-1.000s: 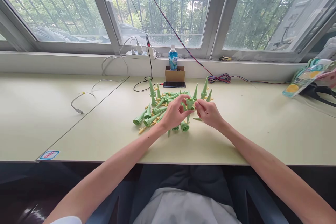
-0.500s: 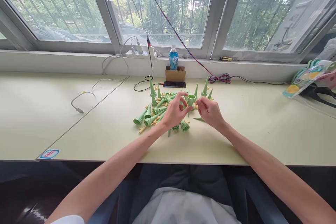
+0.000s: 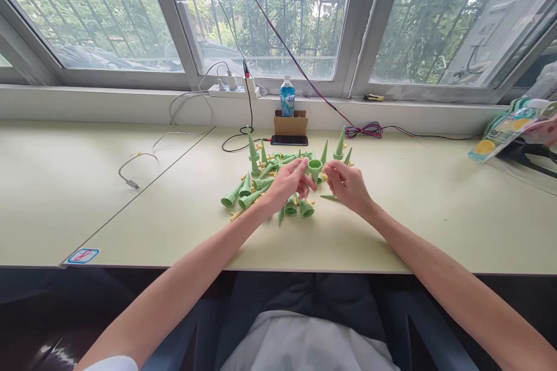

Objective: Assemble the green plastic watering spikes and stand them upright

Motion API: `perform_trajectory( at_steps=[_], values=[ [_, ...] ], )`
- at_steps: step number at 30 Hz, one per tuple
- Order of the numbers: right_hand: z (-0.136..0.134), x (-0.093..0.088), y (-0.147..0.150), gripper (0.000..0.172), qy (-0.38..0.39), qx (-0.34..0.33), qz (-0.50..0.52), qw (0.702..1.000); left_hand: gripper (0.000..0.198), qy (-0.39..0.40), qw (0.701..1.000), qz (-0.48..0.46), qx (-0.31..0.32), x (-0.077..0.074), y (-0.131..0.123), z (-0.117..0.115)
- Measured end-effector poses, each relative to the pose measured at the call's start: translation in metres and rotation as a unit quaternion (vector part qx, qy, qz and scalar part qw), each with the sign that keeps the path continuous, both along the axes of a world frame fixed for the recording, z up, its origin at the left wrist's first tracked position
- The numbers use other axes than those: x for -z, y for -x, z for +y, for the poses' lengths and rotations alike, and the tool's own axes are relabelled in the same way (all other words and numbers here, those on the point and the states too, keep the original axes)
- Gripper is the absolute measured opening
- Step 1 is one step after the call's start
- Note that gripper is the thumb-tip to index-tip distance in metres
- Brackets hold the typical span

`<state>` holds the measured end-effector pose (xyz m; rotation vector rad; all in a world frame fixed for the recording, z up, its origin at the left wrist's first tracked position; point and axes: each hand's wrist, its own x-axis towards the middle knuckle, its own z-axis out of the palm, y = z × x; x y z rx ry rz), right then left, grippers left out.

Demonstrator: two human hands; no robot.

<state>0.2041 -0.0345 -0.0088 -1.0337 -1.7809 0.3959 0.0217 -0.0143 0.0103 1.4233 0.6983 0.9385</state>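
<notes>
A green plastic watering spike (image 3: 315, 167) stands with its open cup end up between my hands. My left hand (image 3: 289, 182) is closed on it, fingers against its left side. Just right of the cup, my right hand (image 3: 346, 182) is pinched shut; a bit of yellow shows by its fingertips, but what they hold is hidden. Around and beneath my left hand lie several more green spikes (image 3: 250, 199) and small yellow valve pieces (image 3: 236, 215). Spikes with collars stand point up behind, one at the left (image 3: 253, 153) and one at the right (image 3: 339, 145).
Behind the pile are a phone (image 3: 289, 140), a cardboard box (image 3: 290, 124) and a blue-labelled bottle (image 3: 287, 96). Cables (image 3: 365, 130) run along the table's back. Black-handled scissors (image 3: 528, 153) and a plastic pack (image 3: 487, 148) lie at the far right.
My left hand has turned and shifted its fingers on the spike, which has moved slightly left and down. My right hand has hardly moved.
</notes>
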Motion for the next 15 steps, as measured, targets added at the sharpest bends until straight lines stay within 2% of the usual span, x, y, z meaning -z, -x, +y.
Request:
perform_trajectory(
  at_steps=[4,15],
  values=[
    [0.0008,0.0011,-0.0006,0.035,0.005,-0.013,-0.001,1.000,0.042,0.020,1.000,0.005,0.006,-0.0013,0.0000,-0.0013],
    [0.0028,0.0008,-0.0025,0.036,0.014,-0.020,-0.009,1.000,0.045,0.013,1.000,0.007,-0.003,-0.0007,0.0018,-0.0010]
  ],
)
